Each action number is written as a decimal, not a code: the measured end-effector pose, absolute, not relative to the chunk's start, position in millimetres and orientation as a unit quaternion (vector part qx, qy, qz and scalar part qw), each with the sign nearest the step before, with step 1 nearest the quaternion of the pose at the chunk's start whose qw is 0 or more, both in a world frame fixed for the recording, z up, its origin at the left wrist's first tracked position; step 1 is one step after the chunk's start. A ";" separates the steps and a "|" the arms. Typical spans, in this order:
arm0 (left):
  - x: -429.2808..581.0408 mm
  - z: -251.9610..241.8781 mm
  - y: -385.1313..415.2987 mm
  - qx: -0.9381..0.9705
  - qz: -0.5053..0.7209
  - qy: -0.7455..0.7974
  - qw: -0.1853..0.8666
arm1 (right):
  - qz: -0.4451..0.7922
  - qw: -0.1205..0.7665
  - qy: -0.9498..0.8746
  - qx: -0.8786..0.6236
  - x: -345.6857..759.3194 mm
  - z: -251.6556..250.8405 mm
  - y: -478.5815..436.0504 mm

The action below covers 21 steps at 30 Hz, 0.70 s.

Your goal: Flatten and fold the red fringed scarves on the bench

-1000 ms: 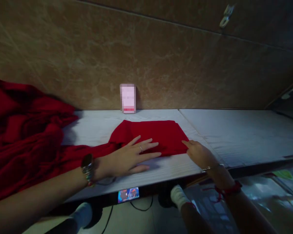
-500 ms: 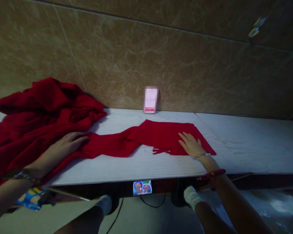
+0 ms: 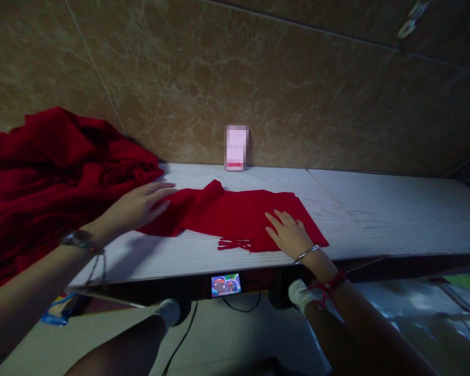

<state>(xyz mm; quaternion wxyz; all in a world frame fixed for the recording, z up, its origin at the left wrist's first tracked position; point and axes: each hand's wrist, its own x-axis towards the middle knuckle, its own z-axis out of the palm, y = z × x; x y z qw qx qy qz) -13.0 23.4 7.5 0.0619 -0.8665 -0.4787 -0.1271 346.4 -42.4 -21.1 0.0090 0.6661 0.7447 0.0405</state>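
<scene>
A red fringed scarf (image 3: 238,214) lies along the white tabletop, its right part spread flat with a short fringe at the near edge. Towards the left it narrows into folds and runs to a large crumpled red heap (image 3: 74,151). My right hand (image 3: 290,235) rests with fingers spread on the flat end, holding nothing. My left hand (image 3: 139,206) reaches over the folded stretch, fingers stretched out; a shadow falls on the table beneath it. Whether its fingertips touch the fabric I cannot tell.
A pink-and-white blurred box (image 3: 236,149) stands against the brown marbled wall (image 3: 297,104) behind the white tabletop (image 3: 348,209). Below the front edge are a lit phone screen (image 3: 226,285), a black cable (image 3: 180,339) and my feet in white socks. A blue packet (image 3: 58,310) lies lower left.
My left hand has moved right and lifted from the heap over the folded stretch. That stretch has shifted and shortened. My right hand still lies on the flat end. The view has tilted slightly.
</scene>
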 end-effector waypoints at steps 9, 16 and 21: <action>3.5 -41.8 35.1 -0.831 -0.051 -0.549 -0.068 | 0.038 0.019 0.740 0.672 343.8 -19.4 -43.8; -66.5 -46.3 43.7 -0.857 -0.038 -0.514 0.010 | 0.034 0.020 0.742 0.670 329.7 -20.5 -48.0; 7.7 -12.7 31.2 -0.850 -0.069 -0.517 0.070 | 0.005 0.016 0.749 0.663 329.7 -16.8 -46.6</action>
